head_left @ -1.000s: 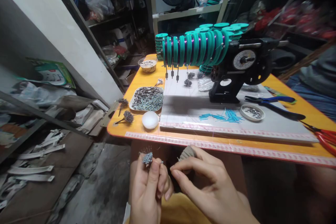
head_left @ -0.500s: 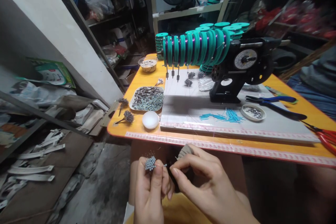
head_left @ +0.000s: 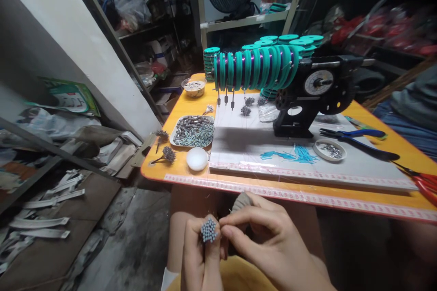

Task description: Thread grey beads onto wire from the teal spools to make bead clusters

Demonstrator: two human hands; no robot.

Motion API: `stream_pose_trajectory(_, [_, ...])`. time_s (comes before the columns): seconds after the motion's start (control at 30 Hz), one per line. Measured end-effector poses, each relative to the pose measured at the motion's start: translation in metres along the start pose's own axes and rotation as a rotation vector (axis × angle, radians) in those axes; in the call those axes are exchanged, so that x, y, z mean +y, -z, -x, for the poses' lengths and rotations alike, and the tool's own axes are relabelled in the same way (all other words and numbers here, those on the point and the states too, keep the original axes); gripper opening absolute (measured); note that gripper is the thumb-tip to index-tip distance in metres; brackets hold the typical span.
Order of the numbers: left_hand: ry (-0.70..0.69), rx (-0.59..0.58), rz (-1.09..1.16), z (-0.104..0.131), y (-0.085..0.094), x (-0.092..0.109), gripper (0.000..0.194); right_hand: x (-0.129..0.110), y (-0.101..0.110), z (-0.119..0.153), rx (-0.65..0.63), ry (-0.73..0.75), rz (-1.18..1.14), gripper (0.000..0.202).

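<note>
A bundle of thin grey-blue sticks (head_left: 209, 230) points its round tips toward the camera, pinched in my left hand (head_left: 202, 254) below the table's front edge. Thumb and index finger of my right hand (head_left: 273, 236) are pressed together just right of the bundle, close to the left fingers; what they pinch is too small to make out. Grey fabric (head_left: 242, 201) covers a finger of the right hand. Above the hands, blue thin pieces (head_left: 302, 154) lie on a white board (head_left: 239, 145) beside a round dish (head_left: 329, 150) of small metal parts.
A black winding machine (head_left: 297, 100) with teal spools (head_left: 259, 68) stands on the yellow table (head_left: 159, 166). To its left are a tray of beads (head_left: 193, 132) and a white cup (head_left: 197, 159). Pliers (head_left: 358, 138) lie right. Someone's clothed body (head_left: 414, 104) shows at the far right.
My left hand has moved slightly right and down, turning the bundle's tips more toward the camera. The gap between the hands has closed. The whole view has shifted slightly.
</note>
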State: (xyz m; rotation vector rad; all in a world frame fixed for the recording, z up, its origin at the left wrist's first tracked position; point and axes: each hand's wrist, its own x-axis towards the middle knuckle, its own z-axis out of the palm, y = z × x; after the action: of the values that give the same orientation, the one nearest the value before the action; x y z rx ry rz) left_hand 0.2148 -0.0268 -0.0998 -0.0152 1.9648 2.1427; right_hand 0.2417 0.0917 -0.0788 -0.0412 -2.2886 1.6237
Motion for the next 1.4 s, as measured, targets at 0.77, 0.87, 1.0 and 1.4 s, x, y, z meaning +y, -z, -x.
stream_pose_trajectory(0.77, [0.519,-0.401,0.324,-0.010,0.006,0.009,0.066,0.000,0.003,0.000,0.061,-0.077,-0.014,0.035])
stream_pose_trajectory(0.87, [0.428,-0.324,0.134,-0.010,0.010,0.006,0.060,0.003,0.003,0.002,-0.013,-0.129,-0.052,0.041])
stream_pose_trajectory(1.0, [0.329,-0.254,-0.117,-0.010,0.013,0.003,0.057,0.009,0.001,0.006,-0.166,-0.248,-0.148,0.056])
stream_pose_trajectory(1.4, [0.099,-0.322,0.248,-0.020,0.020,-0.002,0.042,0.000,0.003,0.006,0.181,0.178,0.141,0.025])
